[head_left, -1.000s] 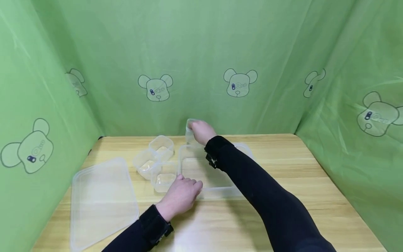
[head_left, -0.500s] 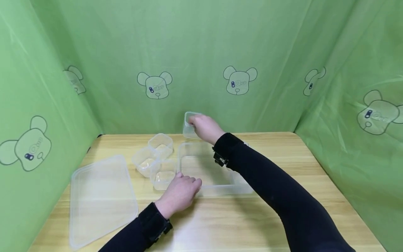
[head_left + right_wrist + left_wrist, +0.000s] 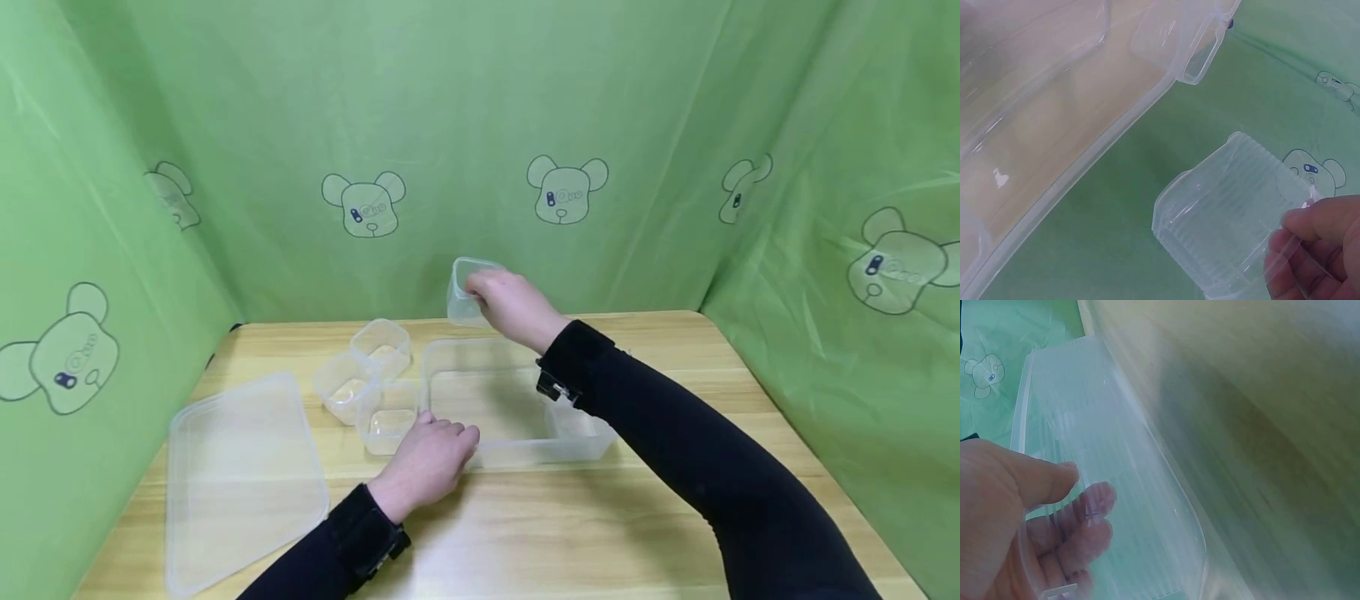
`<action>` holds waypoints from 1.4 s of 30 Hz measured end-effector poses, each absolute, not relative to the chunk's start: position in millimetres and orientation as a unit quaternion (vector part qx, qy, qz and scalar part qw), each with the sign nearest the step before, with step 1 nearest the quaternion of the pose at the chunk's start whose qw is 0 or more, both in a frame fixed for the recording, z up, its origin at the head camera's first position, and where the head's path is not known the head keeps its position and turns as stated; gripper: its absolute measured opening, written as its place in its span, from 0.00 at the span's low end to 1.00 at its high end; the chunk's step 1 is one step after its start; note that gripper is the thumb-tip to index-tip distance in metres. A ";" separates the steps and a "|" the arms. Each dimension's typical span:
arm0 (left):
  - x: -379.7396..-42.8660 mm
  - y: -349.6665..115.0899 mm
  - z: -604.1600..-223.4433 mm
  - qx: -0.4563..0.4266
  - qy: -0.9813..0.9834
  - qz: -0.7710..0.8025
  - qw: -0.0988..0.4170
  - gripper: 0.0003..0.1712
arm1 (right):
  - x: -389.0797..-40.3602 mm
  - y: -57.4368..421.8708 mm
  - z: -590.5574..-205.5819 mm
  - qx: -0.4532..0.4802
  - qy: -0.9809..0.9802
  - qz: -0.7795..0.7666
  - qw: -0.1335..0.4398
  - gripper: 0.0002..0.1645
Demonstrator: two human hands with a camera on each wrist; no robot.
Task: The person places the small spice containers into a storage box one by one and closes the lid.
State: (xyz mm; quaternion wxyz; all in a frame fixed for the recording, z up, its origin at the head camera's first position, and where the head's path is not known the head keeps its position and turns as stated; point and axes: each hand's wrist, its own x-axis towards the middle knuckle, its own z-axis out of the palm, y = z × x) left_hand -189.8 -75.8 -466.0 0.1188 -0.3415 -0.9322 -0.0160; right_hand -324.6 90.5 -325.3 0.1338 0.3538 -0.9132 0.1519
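A large clear plastic box (image 3: 536, 452) sits on the table. My left hand (image 3: 429, 462) grips its front wall near the left corner; in the left wrist view, the thumb is on one side of the wall and the curled fingers (image 3: 1088, 540) show through it. My right hand (image 3: 517, 308) pinches the wall of a small clear container (image 3: 463, 298), raised above the box's back edge. In the right wrist view that small container (image 3: 1222, 212) hangs tilted from thumb and fingers. Another small container (image 3: 576, 421) stands inside the box at the right, partly hidden by my right arm.
Left of the box stand three small clear containers: one at the back (image 3: 381, 346), one at the left (image 3: 345, 390) and one at the front (image 3: 390, 421). A flat translucent lid (image 3: 243, 483) lies further left. Green curtains (image 3: 465, 125) enclose the table's back and sides.
My right hand has risen and moved to the right with the small container. More of the box's right part now shows. The left hand keeps its grip in the same place.
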 end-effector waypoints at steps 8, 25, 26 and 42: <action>-188.4 -76.7 -467.8 -0.339 -0.934 -0.027 0.112 0.07 | -311.8 105.7 -329.8 0.372 -0.905 0.142 0.148 0.12; -188.0 -76.8 -468.7 -0.339 -0.931 -0.033 0.129 0.09 | -284.8 123.2 -349.4 0.390 -0.906 0.109 0.121 0.15; -188.1 -76.6 -468.8 -0.339 -0.931 -0.032 0.128 0.09 | -283.9 124.3 -350.7 0.392 -0.905 0.108 0.124 0.15; -189.4 -74.9 -467.2 -0.344 -0.930 -0.023 0.127 0.10 | -274.5 135.5 -377.1 0.402 -0.902 0.100 0.124 0.15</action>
